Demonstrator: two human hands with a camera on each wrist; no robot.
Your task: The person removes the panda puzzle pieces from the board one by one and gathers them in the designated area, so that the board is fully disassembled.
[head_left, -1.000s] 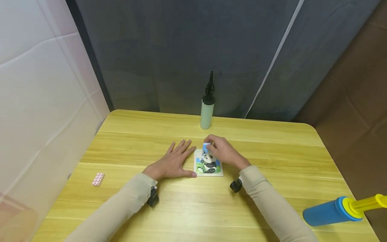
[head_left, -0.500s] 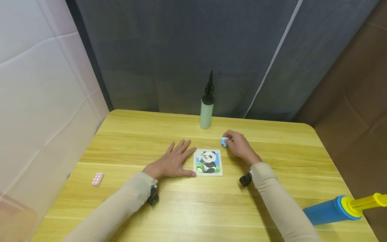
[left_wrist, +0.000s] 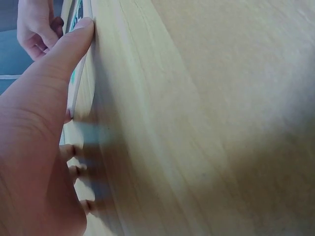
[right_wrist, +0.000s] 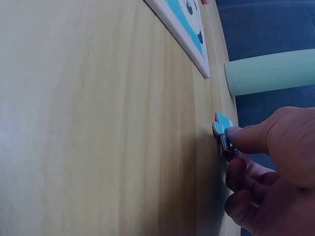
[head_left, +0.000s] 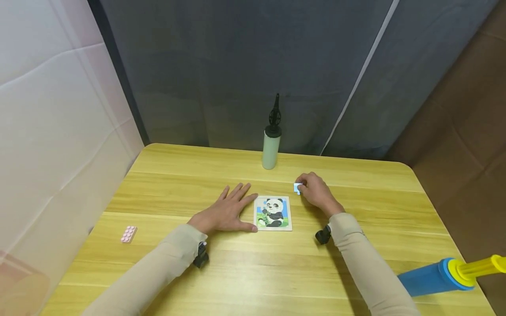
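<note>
The wooden counter point(head_left: 356, 272) carries everything here. Off its right near corner a blue and yellow pump point(head_left: 446, 274) lies on its side, overhanging the edge, and a pale green pump point(head_left: 271, 145) stands upright at the middle of the far edge. The panda puzzle board point(head_left: 272, 213) lies flat near the counter's centre. My left hand point(head_left: 225, 213) rests flat on the wood just left of the board, its fingers point(head_left: 236, 192) spread and straight, the thumb lying along the board's left edge and touching it. My right hand point(head_left: 316, 192) sits just past the board's far right corner, towards the far edge; its fingers point(right_wrist: 246, 137) are curled and pinch a small blue puzzle piece point(head_left: 297, 188) between thumb and fingertips, with the piece down at the counter surface, apart from the board. A small pink block point(head_left: 128, 234) lies near the left edge, well apart from both hands
</note>
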